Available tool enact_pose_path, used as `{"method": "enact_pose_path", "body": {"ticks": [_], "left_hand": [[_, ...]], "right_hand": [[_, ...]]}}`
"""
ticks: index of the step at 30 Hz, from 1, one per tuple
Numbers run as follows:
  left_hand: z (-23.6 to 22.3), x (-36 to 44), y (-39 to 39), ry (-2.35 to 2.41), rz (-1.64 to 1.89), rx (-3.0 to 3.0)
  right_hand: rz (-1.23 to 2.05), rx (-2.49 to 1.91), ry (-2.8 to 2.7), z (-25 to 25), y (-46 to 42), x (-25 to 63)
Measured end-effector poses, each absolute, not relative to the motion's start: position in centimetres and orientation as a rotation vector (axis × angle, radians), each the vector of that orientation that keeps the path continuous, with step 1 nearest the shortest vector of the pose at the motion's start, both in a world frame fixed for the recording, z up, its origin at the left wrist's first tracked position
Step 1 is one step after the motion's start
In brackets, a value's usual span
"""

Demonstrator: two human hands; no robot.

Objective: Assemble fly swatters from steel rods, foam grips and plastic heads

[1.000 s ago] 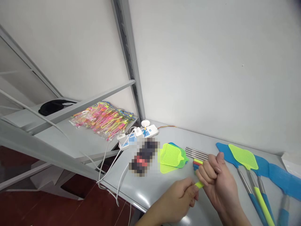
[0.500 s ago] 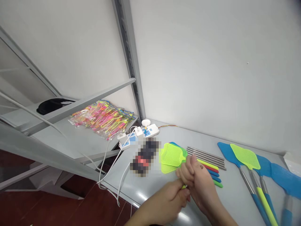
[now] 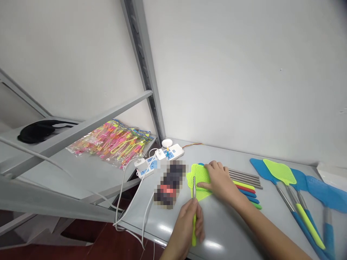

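Note:
My left hand (image 3: pixel 189 225) is closed around a yellow-green handle with a metal rod (image 3: pixel 194 202) that points up toward the swatter heads. My right hand (image 3: pixel 219 180) rests on a small stack of yellow-green mesh swatter heads (image 3: pixel 198 177), thumb and fingers pinching the top one; a blue head peeks out beneath. Just right of that hand lie several loose metal rods with coloured grips (image 3: pixel 245 182) on the grey table (image 3: pixel 230 231).
Assembled blue and yellow-green swatters (image 3: pixel 282 177) lie at the right. A white power strip with cables (image 3: pixel 159 159) and a blurred dark object (image 3: pixel 169 184) sit to the left. Packets of colourful toys (image 3: pixel 108 142) lie on a shelf beyond a metal frame post (image 3: pixel 146 76).
My hands have parted: the left now holds the handle upright alone, and the right has moved left and up onto the stack of swatter heads.

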State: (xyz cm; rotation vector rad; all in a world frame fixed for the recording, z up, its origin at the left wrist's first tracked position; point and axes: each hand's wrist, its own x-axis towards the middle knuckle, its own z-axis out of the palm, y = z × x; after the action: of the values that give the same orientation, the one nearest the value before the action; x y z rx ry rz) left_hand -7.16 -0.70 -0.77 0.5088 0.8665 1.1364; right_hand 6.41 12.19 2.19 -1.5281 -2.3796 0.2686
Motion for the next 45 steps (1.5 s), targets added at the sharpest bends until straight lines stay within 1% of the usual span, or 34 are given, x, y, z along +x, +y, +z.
{"method": "enact_pose_path", "body": {"ticks": [5,10,14,17,20,23,26,29,36,45], "left_hand": [[-0.7,-7.2,-0.6,0.870,1.149,0.495],[-0.6,-7.3,-0.5,0.894,1.149,0.507],[-0.2,-7.0,-0.4,0.919,1.113,0.561],[0.6,-5.7,-0.3,0.907,1.033,0.656],[1.4,-3.4,0.0,0.862,0.913,0.777],[2.2,-0.4,0.6,0.822,0.823,0.860],[2.6,2.6,1.2,0.776,0.750,0.921],[2.5,4.8,1.7,0.727,0.695,0.950],[1.5,5.7,1.8,0.695,0.645,0.952],[1.5,5.7,1.6,0.698,0.643,0.964]], "right_hand": [[0.242,-1.594,-2.349,2.1,12.6,6.2],[0.308,-1.615,-2.264,2.8,13.1,5.8],[0.484,-1.547,-2.240,5.5,12.4,7.0],[0.681,-1.469,-2.131,8.0,10.6,10.3],[0.945,-1.397,-1.573,9.0,8.2,14.9],[1.018,-1.400,-0.883,8.4,5.7,18.9],[1.052,-1.268,-0.552,7.4,4.1,21.4],[1.064,-1.198,-0.569,6.9,3.5,22.7],[1.141,-1.211,-0.955,6.1,4.6,24.5],[1.068,-1.226,-1.025,5.4,4.3,23.3]]}}
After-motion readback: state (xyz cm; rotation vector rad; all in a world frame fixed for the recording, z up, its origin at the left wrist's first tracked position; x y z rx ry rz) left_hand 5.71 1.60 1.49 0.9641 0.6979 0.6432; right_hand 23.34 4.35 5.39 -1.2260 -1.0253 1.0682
